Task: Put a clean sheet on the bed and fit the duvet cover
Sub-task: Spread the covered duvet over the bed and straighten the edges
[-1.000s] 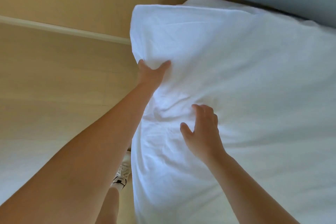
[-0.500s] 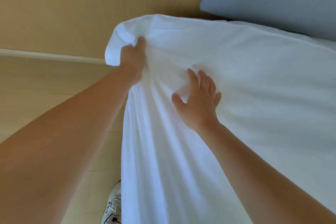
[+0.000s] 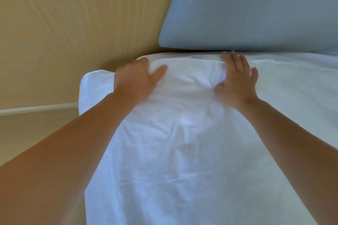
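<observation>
White sheet (image 3: 182, 151) lies over the near-left corner of the bed (image 3: 301, 100), creased down the middle, w/ its left edge hanging off the side toward the floor (image 3: 27, 133). Left hand (image 3: 135, 78) is at the far corner: fingers bent over the sheet's far edge, thumb out on top, a fold of cloth bunched btwn them, so it's grasping the sheet; fingertips are hidden past the edge & the hand is a bit blurred. Right hand (image 3: 236, 80) is released, palm down, fingers straight & slightly spread, pressing the sheet flat just beside the far edge. Right behind that edge stands a blue-grey padded panel (image 3: 256, 14). To the left is a beige wood-look wall (image 3: 73, 23) w/ a pale skirting strip (image 3: 36, 108) at its foot.
</observation>
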Motion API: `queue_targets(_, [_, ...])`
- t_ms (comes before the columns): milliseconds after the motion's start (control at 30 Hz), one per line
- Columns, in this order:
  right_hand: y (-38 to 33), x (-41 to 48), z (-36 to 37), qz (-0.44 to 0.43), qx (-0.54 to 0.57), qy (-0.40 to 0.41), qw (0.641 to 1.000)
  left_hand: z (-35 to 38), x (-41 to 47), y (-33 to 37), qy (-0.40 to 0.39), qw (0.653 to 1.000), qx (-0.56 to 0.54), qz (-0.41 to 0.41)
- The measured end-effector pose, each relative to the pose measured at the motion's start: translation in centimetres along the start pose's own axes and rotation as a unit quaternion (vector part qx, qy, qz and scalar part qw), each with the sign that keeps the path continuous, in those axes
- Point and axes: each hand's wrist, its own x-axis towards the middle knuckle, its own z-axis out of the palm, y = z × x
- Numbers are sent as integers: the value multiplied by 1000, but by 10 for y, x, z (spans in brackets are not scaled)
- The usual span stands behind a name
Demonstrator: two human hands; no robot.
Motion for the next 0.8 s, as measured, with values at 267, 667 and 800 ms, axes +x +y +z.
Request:
queue_targets(267, [-9,53,-26,44,129,250,959,-24,73,-2,74,994,-8,80])
queue_targets(667, [-15,-37,71,41,262,224,938,35,68,1,109,984,135,35])
queue_targets(800, [-14,-184,100,13,228,101,968,34,-8,3,103,989,106,25])
